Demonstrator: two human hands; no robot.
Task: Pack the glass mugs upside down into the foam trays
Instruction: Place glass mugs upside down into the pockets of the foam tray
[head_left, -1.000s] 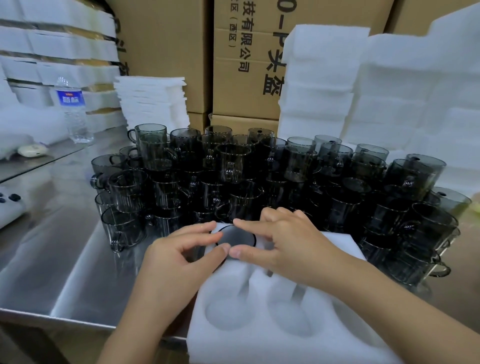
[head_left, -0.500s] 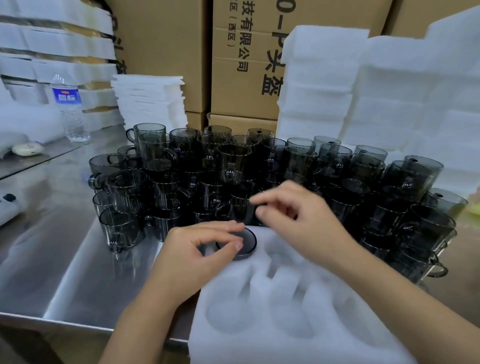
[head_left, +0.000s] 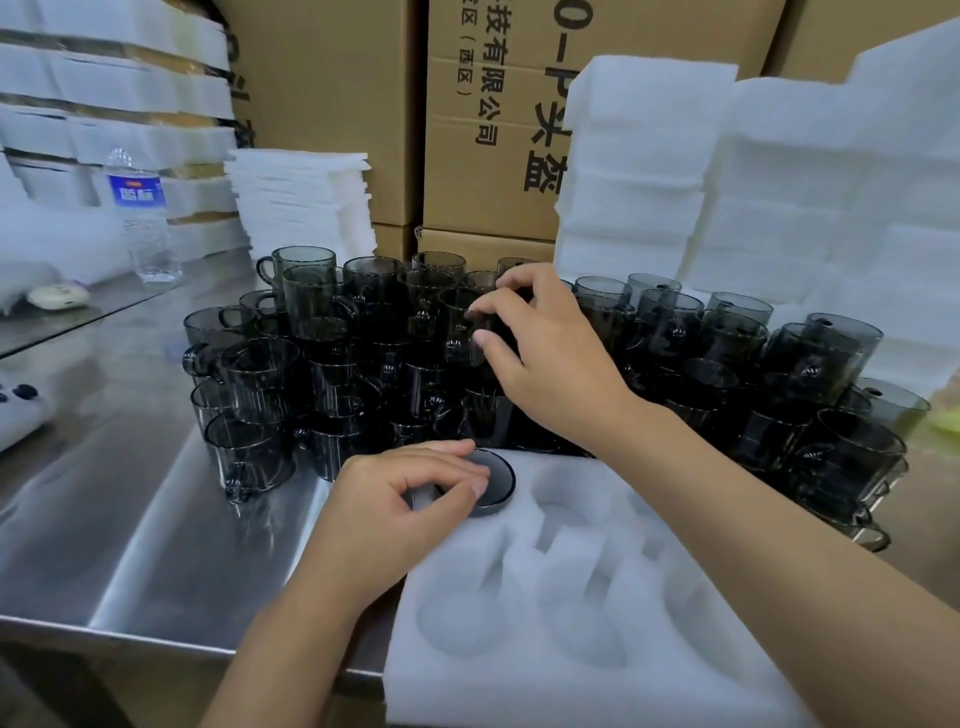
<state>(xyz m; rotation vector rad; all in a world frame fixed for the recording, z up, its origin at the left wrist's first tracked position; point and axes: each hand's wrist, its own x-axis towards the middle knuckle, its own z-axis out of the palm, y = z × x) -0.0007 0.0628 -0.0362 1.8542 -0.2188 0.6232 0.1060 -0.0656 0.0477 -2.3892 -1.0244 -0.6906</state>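
A white foam tray (head_left: 597, 613) with round pockets lies at the table's front edge. One smoked-glass mug (head_left: 493, 486) sits upside down in its far left pocket, base up. My left hand (head_left: 395, 514) rests on that mug, with fingers curled over its base. Beyond the tray stands a dense crowd of dark glass mugs (head_left: 332, 332), several stacked two high. My right hand (head_left: 545, 348) reaches into the crowd, and its fingers and thumb close round an upper mug (head_left: 462, 327) near the middle.
Stacks of foam trays (head_left: 779, 182) rise at the right and back left. Cardboard boxes (head_left: 493, 130) stand behind the mugs. A water bottle (head_left: 140, 218) stands at the far left of the steel table (head_left: 104, 493). More mugs (head_left: 852, 447) crowd the right side.
My right hand has left the tray and moved up and away into the crowd of mugs, where it takes hold of one. My left hand stays on the packed mug.
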